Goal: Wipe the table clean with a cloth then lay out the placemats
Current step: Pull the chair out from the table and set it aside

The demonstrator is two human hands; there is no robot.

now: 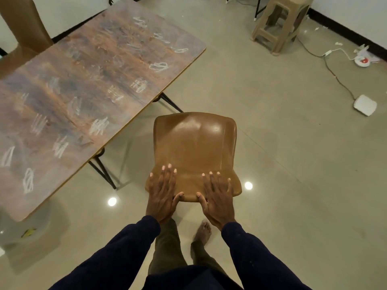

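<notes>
Dark blue sleeves (129, 252) reach forward from the bottom edge, and below them a bare foot (202, 232) stands on the glossy tiled floor (293, 164). Both hands rest on the top of a brown chair's (194, 147) backrest. The left hand (162, 195) lies flat with its fingers (167, 174) spread over the front of the backrest and its thumb hooked under the top edge. The right hand (217, 200) mirrors it, fingers apart on the front and thumb tucked under the same edge, so each hand is clamped on the chair. The chair stands on the floor just beside the near right corner of the surface (88, 91), apart from it.

That surface is a worn wooden top on thin black legs (102, 170), covered with many white chalk-like scribbles (98, 126) scattered across it. No cloth or placemat lies on it. A second brown chair (23, 32) stands at its far left side. Farther back on the right is a beige plastic stool (280, 24). Near the right wall, a cable (335, 76) runs across the floor to a white square device (364, 105).
</notes>
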